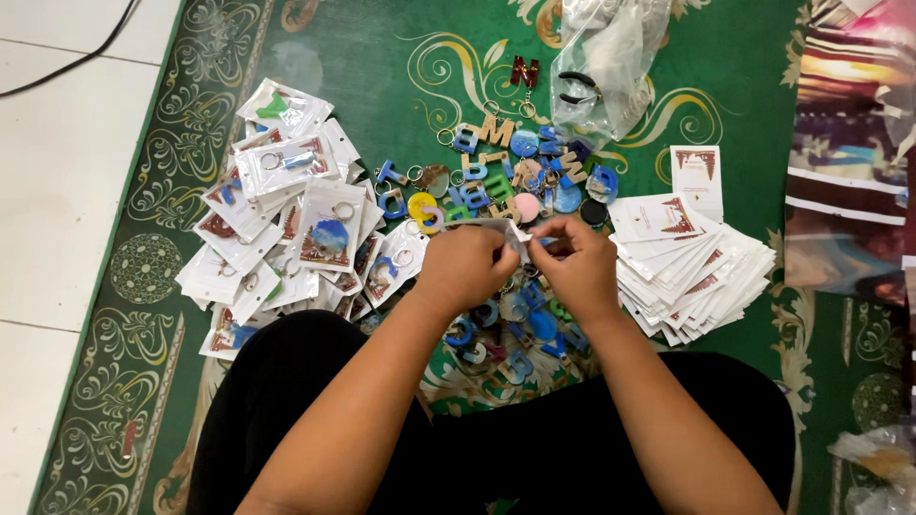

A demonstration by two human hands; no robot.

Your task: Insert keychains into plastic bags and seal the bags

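Green patterned carpet (pixel 744 86) lies open beyond the crowded middle, meeting white floor tiles (pixel 57 172) at left. Packed pouches (pixel 286 219) crowd the left, loose keychains (pixel 515 172) the centre, white cards (pixel 697 262) the right. A small clear sleeve (pixel 510 229) runs left to right between the hands, pinched by left hand (pixel 466 267) and right hand (pixel 577 265).

Glossy clear plastic sleeves (pixel 286 181); matt white paper cards (pixel 697 262); wooden and shiny resin letter keychains (pixel 506 162), metal rings; woven green carpet (pixel 382 67).
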